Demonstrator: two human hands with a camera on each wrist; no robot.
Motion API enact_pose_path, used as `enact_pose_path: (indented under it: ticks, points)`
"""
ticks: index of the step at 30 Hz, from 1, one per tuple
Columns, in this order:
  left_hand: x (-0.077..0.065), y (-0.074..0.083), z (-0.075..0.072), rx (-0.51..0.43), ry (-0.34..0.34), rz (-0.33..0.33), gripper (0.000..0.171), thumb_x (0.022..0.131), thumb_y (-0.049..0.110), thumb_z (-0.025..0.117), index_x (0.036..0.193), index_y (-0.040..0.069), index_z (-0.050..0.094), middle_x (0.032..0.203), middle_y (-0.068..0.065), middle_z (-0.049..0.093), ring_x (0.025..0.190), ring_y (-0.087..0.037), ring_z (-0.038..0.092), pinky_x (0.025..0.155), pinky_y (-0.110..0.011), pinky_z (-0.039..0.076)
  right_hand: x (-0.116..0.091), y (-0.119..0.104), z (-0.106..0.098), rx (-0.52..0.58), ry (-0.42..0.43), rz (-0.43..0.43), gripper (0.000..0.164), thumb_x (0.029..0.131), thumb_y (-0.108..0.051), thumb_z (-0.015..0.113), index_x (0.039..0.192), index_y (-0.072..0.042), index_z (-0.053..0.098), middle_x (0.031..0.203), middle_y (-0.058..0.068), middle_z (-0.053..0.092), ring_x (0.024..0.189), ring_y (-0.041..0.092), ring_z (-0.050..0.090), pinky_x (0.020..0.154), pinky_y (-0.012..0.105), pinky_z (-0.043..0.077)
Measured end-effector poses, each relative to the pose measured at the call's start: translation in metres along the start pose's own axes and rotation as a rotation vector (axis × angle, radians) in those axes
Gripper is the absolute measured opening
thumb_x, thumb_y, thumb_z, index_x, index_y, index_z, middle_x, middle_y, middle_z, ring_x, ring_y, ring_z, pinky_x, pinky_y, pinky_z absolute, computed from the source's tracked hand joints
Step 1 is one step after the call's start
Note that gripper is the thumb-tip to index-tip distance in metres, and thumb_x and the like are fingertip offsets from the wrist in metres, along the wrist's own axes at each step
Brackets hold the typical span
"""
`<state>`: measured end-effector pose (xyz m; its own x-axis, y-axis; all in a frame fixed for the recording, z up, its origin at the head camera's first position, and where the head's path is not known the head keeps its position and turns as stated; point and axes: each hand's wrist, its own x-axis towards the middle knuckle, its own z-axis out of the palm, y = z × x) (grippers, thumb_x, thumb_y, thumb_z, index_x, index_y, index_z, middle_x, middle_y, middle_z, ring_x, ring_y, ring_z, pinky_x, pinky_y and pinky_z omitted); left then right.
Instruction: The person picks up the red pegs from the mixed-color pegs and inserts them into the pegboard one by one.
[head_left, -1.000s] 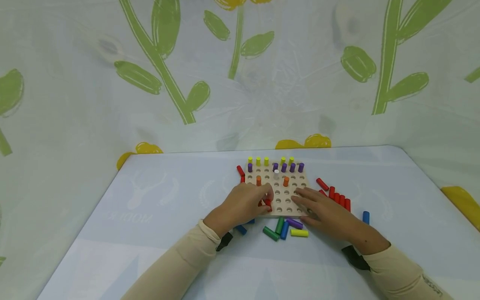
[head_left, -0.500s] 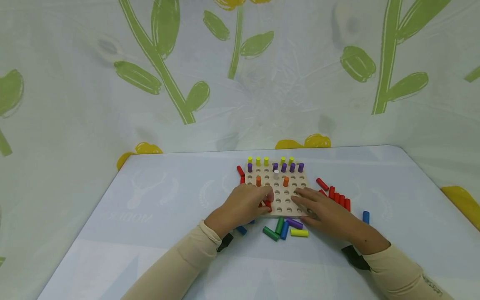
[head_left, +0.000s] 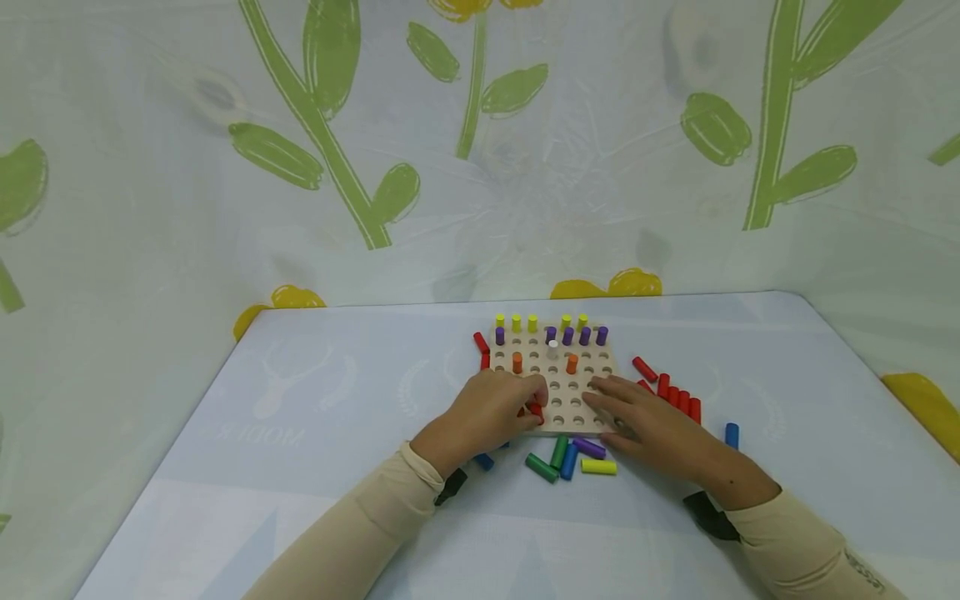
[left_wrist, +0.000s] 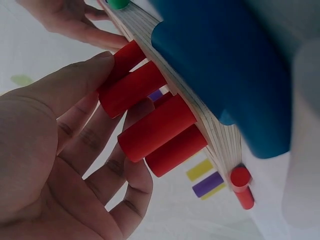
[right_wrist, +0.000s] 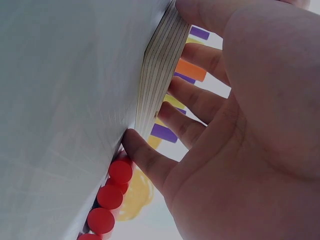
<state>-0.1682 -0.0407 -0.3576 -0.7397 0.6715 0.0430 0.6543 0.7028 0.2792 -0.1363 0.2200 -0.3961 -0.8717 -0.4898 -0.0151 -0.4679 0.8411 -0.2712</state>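
A wooden peg board (head_left: 567,412) lies on the table with pegs standing in its holes. At its front left corner my left hand (head_left: 487,407) pinches a red peg (left_wrist: 129,57) between thumb and fingers. Several more red pegs (left_wrist: 157,127) stand in the board beside those fingers, best seen in the left wrist view. On the board's right side rests my right hand (head_left: 648,421), fingers spread and touching the edge and top, holding no peg. Yellow pegs (head_left: 532,322), purple pegs (head_left: 567,336), orange pegs (head_left: 572,363) and a white peg (head_left: 552,349) stand farther back.
Before the board lie green pegs (head_left: 542,467), a blue peg (head_left: 569,461), a purple peg (head_left: 588,447) and a yellow peg (head_left: 598,467). Loose red pegs (head_left: 684,401) lie at the right, with another blue peg (head_left: 732,434). More red pegs (head_left: 481,342) lie left of the board.
My left hand has sunk very slightly at the same corner with the red peg. The right hand stays where it was.
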Motion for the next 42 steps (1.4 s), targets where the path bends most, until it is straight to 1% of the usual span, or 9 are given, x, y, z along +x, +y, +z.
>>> enact_pose_path:
  ticks: [9,18,23,26,31,36,38,42]
  points:
    - [0.001,0.0,0.002,0.007,-0.006,-0.004,0.02,0.09,0.03,0.075,0.105,0.019,0.069,0.083,0.009,0.068,0.068,-0.005,0.053,0.061,-0.018,0.041,-0.001,-0.002,-0.002,0.007,-0.004,0.007,0.064,0.09,-0.031,0.074,0.148,-0.019,0.05,0.158,0.009,0.04,0.147,0.037,0.034,0.105,0.052,0.047]
    - [0.0,-0.001,0.003,0.015,0.019,0.015,0.022,0.09,0.031,0.075,0.108,0.019,0.07,0.089,0.008,0.073,0.07,-0.003,0.056,0.064,-0.017,0.045,0.001,-0.001,0.001,-0.004,0.002,0.004,0.065,0.09,-0.031,0.075,0.148,-0.02,0.049,0.158,0.008,0.04,0.147,0.036,0.034,0.106,0.051,0.047]
    - [-0.001,0.001,-0.005,0.008,0.015,0.015,0.026,0.091,0.034,0.074,0.111,0.018,0.069,0.091,0.007,0.074,0.07,-0.003,0.058,0.064,-0.019,0.046,0.0,-0.001,0.0,0.0,0.007,0.008,0.065,0.089,-0.031,0.075,0.148,-0.019,0.05,0.158,0.008,0.041,0.147,0.036,0.034,0.106,0.052,0.046]
    - [-0.002,0.0,-0.01,0.0,0.029,0.013,0.025,0.091,0.034,0.074,0.111,0.018,0.07,0.09,0.008,0.074,0.071,-0.004,0.06,0.065,-0.019,0.046,0.0,-0.001,-0.001,0.006,0.002,0.013,0.065,0.089,-0.03,0.075,0.148,-0.02,0.05,0.158,0.008,0.04,0.148,0.036,0.033,0.106,0.052,0.046]
    - [-0.002,-0.002,-0.016,-0.03,0.045,-0.024,0.02,0.093,0.033,0.072,0.107,0.019,0.07,0.087,0.008,0.073,0.069,-0.004,0.058,0.065,-0.019,0.046,0.0,-0.001,-0.001,0.009,-0.002,0.012,0.066,0.089,-0.03,0.076,0.149,-0.02,0.049,0.158,0.008,0.04,0.148,0.036,0.033,0.105,0.051,0.047]
    - [-0.002,-0.009,-0.02,-0.067,0.067,-0.091,0.021,0.095,0.034,0.069,0.111,0.019,0.069,0.094,0.008,0.073,0.067,-0.004,0.057,0.063,-0.02,0.047,0.001,-0.001,0.0,0.008,-0.002,0.005,0.066,0.089,-0.03,0.075,0.149,-0.02,0.049,0.159,0.008,0.04,0.148,0.036,0.033,0.105,0.051,0.047]
    - [-0.001,-0.015,-0.023,-0.09,0.091,-0.12,0.02,0.096,0.033,0.068,0.111,0.019,0.069,0.096,0.007,0.073,0.071,-0.005,0.059,0.065,-0.021,0.048,0.001,-0.001,0.0,0.005,0.0,0.003,0.066,0.09,-0.031,0.075,0.149,-0.02,0.048,0.159,0.008,0.04,0.148,0.036,0.033,0.106,0.052,0.047]
    - [0.0,-0.03,-0.03,-0.135,0.132,-0.183,0.019,0.096,0.031,0.068,0.111,0.019,0.068,0.1,0.006,0.073,0.084,-0.011,0.062,0.072,-0.027,0.051,0.0,-0.001,-0.001,0.003,0.006,0.001,0.065,0.09,-0.03,0.075,0.149,-0.02,0.049,0.159,0.008,0.04,0.148,0.036,0.033,0.106,0.052,0.046]
